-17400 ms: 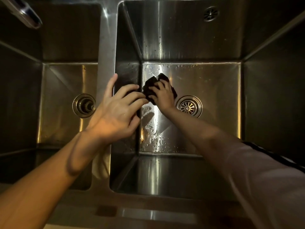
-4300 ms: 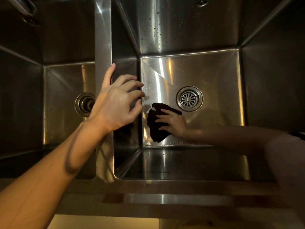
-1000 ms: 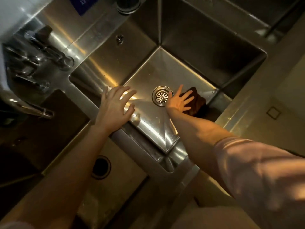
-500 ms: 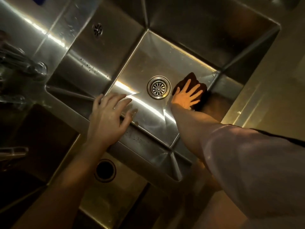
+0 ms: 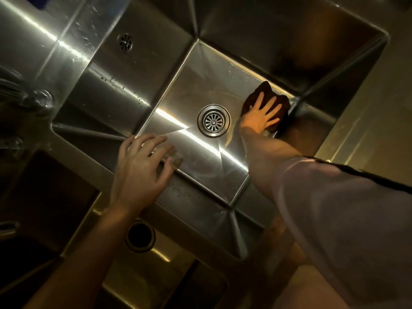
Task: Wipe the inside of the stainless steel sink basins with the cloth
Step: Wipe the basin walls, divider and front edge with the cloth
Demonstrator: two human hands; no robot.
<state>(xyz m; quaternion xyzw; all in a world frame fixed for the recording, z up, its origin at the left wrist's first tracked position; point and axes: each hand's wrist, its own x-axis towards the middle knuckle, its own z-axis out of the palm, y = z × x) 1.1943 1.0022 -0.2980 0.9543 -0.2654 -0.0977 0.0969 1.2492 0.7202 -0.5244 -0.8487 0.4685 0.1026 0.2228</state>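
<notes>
Since the earlier frame, right hand (image 5: pixel 258 118) and cloth (image 5: pixel 279 105) had shifted slightly further into the far corner of the right basin (image 5: pixel 200 85), away from the drain (image 5: pixel 213 120). Fingers (image 5: pixel 270 105) were spread flat, pressing down on the dark cloth rather than gripping it; cloth edges showed beyond the fingertips and against the basin wall. Left hand (image 5: pixel 140 168) rested open, fingers splayed, on the divider (image 5: pixel 189 204) between the basins. Left basin (image 5: pixel 156 259) lay in shadow.
</notes>
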